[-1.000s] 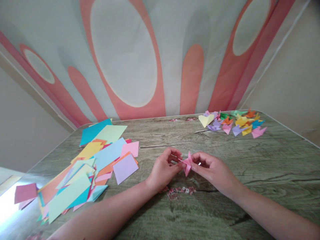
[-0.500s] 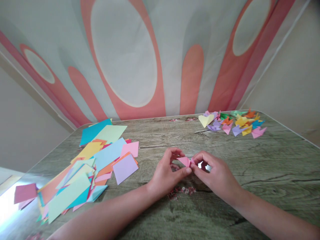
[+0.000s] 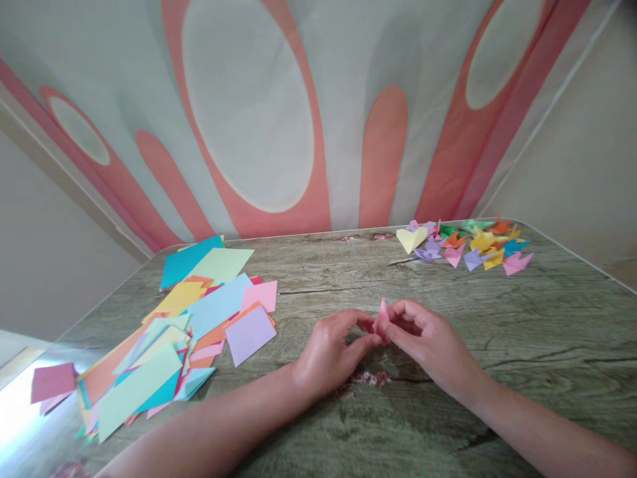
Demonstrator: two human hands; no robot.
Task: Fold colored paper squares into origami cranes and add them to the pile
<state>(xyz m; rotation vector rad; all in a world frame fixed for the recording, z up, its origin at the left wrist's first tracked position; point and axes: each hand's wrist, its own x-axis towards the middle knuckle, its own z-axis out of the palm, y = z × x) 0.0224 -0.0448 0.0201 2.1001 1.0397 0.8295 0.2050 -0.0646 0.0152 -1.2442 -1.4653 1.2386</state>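
Observation:
A small piece of folded pink paper (image 3: 382, 320) is pinched between my two hands over the middle of the table, one pointed end sticking up. My left hand (image 3: 332, 346) grips its left side with thumb and fingers closed. From the right, my right hand (image 3: 424, 332) holds the paper between thumb and index finger, the other fingers curled behind. The lower part of the paper is partly hidden by my fingertips.
Loose sheets of coloured paper (image 3: 219, 309) lie in an overlapping heap on the left of the wood-grain table (image 3: 308, 265). Several folded paper figures (image 3: 480, 240) stand at the back right, beside a pale yellow paper heart (image 3: 411, 239). A patterned backdrop (image 3: 343, 133) rises behind the table.
The pink paper has been turned in my fingers: its point faced left and now stands upright. My left fingers have closed in lower around it.

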